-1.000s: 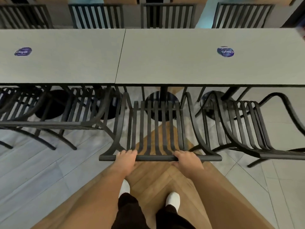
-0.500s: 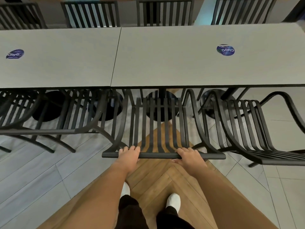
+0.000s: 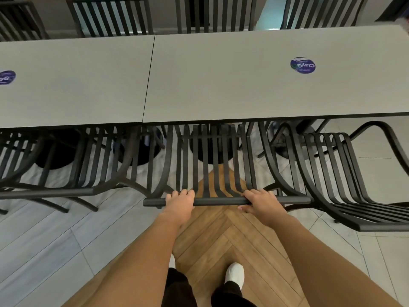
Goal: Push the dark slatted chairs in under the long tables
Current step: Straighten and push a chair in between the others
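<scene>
Both grips closed on the top rail of the middle chair (image 3: 212,165): left hand (image 3: 179,203) & right hand (image 3: 261,201) curl over it, seat already partly under the table (image 3: 221,85) edge. Risk, as I judge it: armrests may snag the chair on the left (image 3: 93,165) or the chair on the right (image 3: 327,173), both v. close, or legs hit the round table base. Chair legs & seat front hidden under the top; outer chairs cut off by frame edges.

Even, soft indoor light, moderately bright. No glare on grey tabletops (image 3: 221,80). Deep shadow beneath tables. Wide-angle distortion bows table edges and chairs near left and right borders. Focus mostly sharp; slight softness at far corners.
</scene>
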`<action>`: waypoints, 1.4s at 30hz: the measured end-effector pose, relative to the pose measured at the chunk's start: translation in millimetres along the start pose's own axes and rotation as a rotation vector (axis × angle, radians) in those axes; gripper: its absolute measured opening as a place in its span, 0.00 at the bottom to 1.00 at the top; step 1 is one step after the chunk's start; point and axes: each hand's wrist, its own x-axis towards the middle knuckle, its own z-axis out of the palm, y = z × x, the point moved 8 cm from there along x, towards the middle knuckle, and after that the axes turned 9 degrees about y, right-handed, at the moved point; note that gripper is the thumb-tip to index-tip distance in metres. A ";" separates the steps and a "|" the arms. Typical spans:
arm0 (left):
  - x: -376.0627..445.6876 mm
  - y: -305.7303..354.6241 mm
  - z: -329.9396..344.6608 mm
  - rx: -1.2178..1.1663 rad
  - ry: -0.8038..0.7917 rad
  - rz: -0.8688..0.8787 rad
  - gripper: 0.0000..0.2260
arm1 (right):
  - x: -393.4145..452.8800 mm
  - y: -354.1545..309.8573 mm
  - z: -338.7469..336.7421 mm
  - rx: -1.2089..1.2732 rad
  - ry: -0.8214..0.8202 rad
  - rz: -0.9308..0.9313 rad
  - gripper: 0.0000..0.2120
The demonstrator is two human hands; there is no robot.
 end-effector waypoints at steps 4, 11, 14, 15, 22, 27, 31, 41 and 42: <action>17.5 3.5 -9.2 0.009 0.003 -0.008 0.15 | 16.0 6.9 -9.3 -0.022 0.008 -0.004 0.15; 29.6 4.3 -13.8 0.019 -0.012 -0.024 0.15 | 30.9 14.1 -8.5 -0.065 -0.035 -0.021 0.18; 30.1 3.5 -13.2 -0.001 -0.010 -0.029 0.16 | 29.7 13.2 -10.6 -0.075 -0.037 -0.029 0.18; 30.5 3.3 -13.2 -0.003 -0.011 -0.029 0.16 | 30.0 13.2 -11.3 -0.069 -0.043 -0.028 0.18; 29.1 3.4 -13.8 -0.011 -0.006 -0.015 0.16 | 30.3 12.0 -10.9 -0.079 -0.109 0.004 0.19; 28.0 3.6 -17.0 -0.061 -0.040 0.002 0.16 | 25.4 10.8 -12.4 -0.051 -0.119 0.112 0.23; 26.7 3.4 -20.3 -0.121 -0.108 0.027 0.23 | 7.9 12.6 -26.6 0.056 -0.003 0.238 0.27; 22.4 98.9 -76.4 -0.156 -0.008 0.276 0.31 | -91.1 113.8 -80.0 0.209 0.211 0.557 0.23; 20.1 119.6 -84.9 -0.160 0.006 0.316 0.30 | -103.2 127.1 -84.1 0.208 0.214 0.591 0.23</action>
